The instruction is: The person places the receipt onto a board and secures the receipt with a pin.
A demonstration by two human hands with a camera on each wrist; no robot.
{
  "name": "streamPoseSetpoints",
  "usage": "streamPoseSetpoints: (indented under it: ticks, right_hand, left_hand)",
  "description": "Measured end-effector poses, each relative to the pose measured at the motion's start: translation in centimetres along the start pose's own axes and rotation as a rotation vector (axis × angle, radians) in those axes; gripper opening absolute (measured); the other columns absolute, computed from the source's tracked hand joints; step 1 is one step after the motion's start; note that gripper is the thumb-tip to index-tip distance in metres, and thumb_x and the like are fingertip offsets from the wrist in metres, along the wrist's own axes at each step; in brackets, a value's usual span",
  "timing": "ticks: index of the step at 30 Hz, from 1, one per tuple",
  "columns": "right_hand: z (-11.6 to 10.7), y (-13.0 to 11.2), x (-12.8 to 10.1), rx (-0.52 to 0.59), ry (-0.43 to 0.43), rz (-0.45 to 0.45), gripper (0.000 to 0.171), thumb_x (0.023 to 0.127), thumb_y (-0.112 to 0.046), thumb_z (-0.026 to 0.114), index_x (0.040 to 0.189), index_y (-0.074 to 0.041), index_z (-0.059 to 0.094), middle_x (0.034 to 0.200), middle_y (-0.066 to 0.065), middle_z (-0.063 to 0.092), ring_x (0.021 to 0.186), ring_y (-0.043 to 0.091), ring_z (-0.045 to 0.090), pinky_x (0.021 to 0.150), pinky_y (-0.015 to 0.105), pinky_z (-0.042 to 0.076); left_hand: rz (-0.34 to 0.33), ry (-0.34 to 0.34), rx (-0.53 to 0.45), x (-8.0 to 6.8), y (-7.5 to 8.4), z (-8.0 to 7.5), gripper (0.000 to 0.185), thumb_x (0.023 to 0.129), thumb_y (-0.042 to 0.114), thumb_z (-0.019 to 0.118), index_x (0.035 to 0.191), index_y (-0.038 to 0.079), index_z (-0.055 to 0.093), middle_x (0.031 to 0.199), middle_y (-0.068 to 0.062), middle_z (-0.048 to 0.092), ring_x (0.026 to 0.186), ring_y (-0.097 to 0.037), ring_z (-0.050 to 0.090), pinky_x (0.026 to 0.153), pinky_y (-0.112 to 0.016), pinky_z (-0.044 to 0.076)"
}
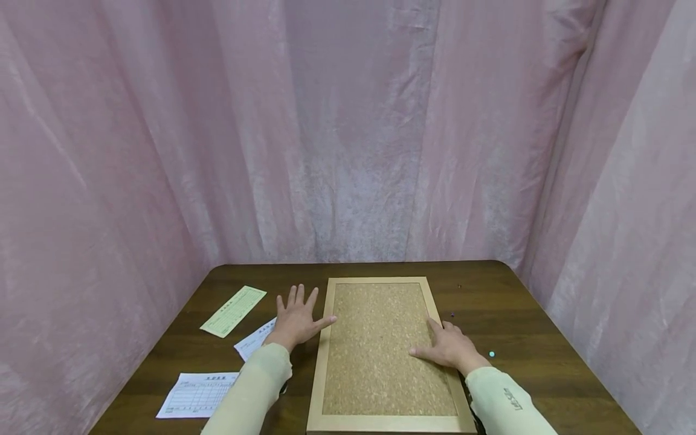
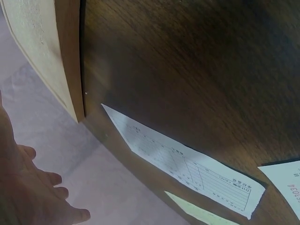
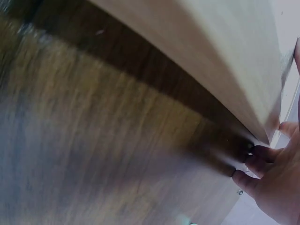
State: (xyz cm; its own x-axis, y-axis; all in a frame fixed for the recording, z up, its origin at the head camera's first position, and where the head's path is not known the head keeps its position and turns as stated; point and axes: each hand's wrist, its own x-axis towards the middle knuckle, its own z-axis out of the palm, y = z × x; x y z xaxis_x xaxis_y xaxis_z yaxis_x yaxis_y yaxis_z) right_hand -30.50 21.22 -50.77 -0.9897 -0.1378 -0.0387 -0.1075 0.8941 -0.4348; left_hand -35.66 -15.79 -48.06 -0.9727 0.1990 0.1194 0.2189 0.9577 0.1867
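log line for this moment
left hand: spread at left edge of framed corkboard; right hand: at right edge; table left: two white forms, green form

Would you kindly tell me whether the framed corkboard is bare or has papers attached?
Bare: no paper shows on the framed corkboard, and the green slip lies off it.

Head view: the left sleeve (image 1: 255, 386) hides the right end of the lower white slip (image 1: 198, 396), left hand (image 1: 295, 325) and wrist cover part of the middle white slip (image 1: 254, 342), fine print on both and on the green slip (image 1: 235, 311) is too small to read, and two dark specks (image 1: 452, 314) right of the corkboard (image 1: 380, 350) are too tiny to identify. Left wrist view: left edge crops the hand, top edge the corkboard, bottom edge the green slip. Right wrist view: tabletop (image 3: 93, 140) grain blurred, right hand (image 3: 279, 180) cut by the right edge.
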Motion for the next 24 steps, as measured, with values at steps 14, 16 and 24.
streamPoseSetpoints:
  ticks: [14,16,24]
  right_hand:
    - [0.4,0.1,-0.1,0.011,0.005,0.030,0.108,0.076,-0.071,0.070,0.154,-0.004,0.034,0.144,0.038,0.037,0.128,0.058,0.038,0.096,0.070,0.036]
    - [0.4,0.1,-0.1,0.014,0.000,0.041,0.109,0.076,-0.071,0.070,0.154,-0.004,0.033,0.144,0.038,0.036,0.129,0.058,0.038,0.096,0.070,0.036]
    - [0.5,0.2,0.1,0.024,-0.003,0.050,0.111,0.076,-0.071,0.071,0.154,-0.004,0.032,0.146,0.038,0.034,0.130,0.058,0.036,0.097,0.070,0.035]
  left_hand:
    - [-0.020,0.011,-0.055,-0.5,-1.5,-1.6,0.098,0.088,0.075,0.049,0.159,0.011,0.024,0.161,-0.028,0.009,0.148,-0.046,0.002,0.110,-0.071,0.000]
    - [-0.020,0.016,-0.062,-0.4,-2.2,-1.7,0.100,0.088,0.077,0.047,0.159,0.011,0.022,0.161,-0.028,0.008,0.148,-0.046,0.000,0.110,-0.071,0.000]
    - [-0.076,0.031,-0.137,-0.3,-4.8,-3.7,0.100,0.091,0.074,0.046,0.159,0.008,0.016,0.160,-0.031,0.003,0.147,-0.049,-0.002,0.107,-0.074,-0.001]
